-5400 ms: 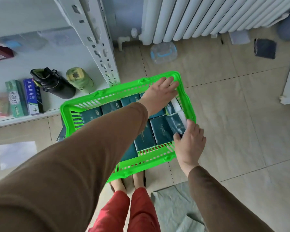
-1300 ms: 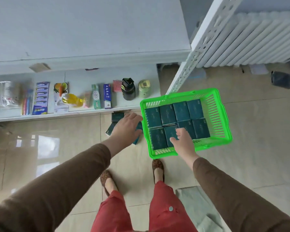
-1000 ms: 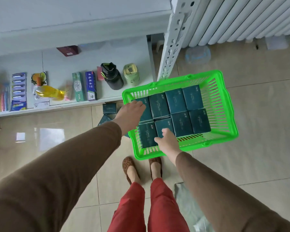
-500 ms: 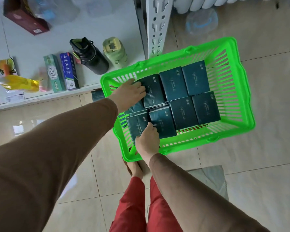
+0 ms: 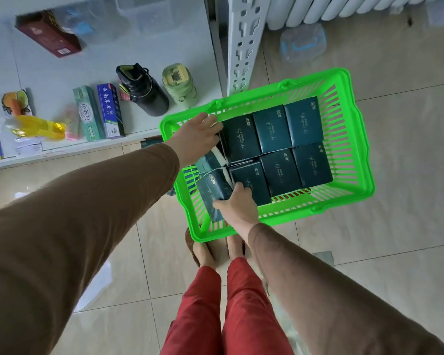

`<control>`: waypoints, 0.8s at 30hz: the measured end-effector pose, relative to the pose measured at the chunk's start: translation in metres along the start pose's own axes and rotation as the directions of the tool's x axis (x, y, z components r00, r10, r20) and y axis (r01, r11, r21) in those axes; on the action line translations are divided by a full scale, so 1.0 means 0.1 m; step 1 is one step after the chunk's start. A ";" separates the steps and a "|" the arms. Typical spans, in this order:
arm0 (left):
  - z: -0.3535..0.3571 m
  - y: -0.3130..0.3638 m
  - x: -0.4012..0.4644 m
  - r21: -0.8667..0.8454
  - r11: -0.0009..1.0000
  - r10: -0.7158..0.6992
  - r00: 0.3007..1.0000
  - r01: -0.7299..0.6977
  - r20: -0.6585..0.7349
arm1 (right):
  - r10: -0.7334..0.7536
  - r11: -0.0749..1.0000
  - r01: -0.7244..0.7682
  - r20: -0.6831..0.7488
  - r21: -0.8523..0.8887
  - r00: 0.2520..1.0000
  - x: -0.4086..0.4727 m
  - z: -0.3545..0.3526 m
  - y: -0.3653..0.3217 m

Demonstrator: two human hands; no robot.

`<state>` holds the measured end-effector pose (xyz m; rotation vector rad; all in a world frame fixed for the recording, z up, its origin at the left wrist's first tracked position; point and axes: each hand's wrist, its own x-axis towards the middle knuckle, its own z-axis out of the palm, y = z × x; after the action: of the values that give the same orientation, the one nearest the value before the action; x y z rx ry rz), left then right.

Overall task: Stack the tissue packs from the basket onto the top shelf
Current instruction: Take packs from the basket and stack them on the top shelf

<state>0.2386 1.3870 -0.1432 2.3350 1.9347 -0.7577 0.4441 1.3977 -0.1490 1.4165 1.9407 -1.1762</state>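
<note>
Tiled floor (image 5: pixel 408 175), shelf post (image 5: pixel 244 47) behind green basket (image 5: pixel 354 139), both hands (image 5: pixel 237 204) gripping tissue packs (image 5: pixel 215 190).

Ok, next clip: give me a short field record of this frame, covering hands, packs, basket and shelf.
left hand: reaches into the basket's left end, on a tilted pack
right hand: grips a lifted tissue pack
basket: green, on the floor, six packs lying flat
low shelf: black bottle, green bottle, two toothpaste boxes
top shelf: out of view
</note>
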 end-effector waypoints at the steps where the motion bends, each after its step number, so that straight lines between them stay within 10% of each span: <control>1: -0.03 -0.02 -0.05 -0.070 0.995 -0.074 0.997 0.073 -0.011 | -0.028 0.999 0.028 0.011 0.038 1.000 -0.04 -0.10 0.01; 4: -0.37 -0.20 -0.46 -0.338 0.886 -0.321 0.946 0.318 0.047 | -0.145 0.986 0.142 0.031 0.083 0.989 -0.35 -0.53 -0.10; 8: -0.78 -0.50 -1.37 -0.644 0.477 -0.636 0.741 0.598 0.217 | -0.316 0.949 0.312 0.117 0.052 0.942 -0.81 -0.98 -0.58; 14: -1.00 -0.94 -3.44 -0.780 -0.138 -0.767 0.433 0.610 0.474 | -0.453 0.882 0.419 0.140 0.214 0.881 -1.55 -0.96 -1.90; 19: -0.91 -1.53 -5.12 -0.804 -0.331 -0.801 0.303 0.495 0.516 | -0.594 0.776 0.532 0.109 0.338 0.797 -2.15 -0.26 -3.34; 24: -0.68 -2.14 -6.51 -0.811 -0.262 -0.894 0.185 0.524 0.408 | -0.706 0.678 0.627 0.102 0.383 0.701 -2.77 0.54 -4.63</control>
<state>-0.0121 0.8589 0.2213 0.2761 2.7434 0.8898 0.1100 1.1581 0.2041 0.5894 2.2242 -1.9729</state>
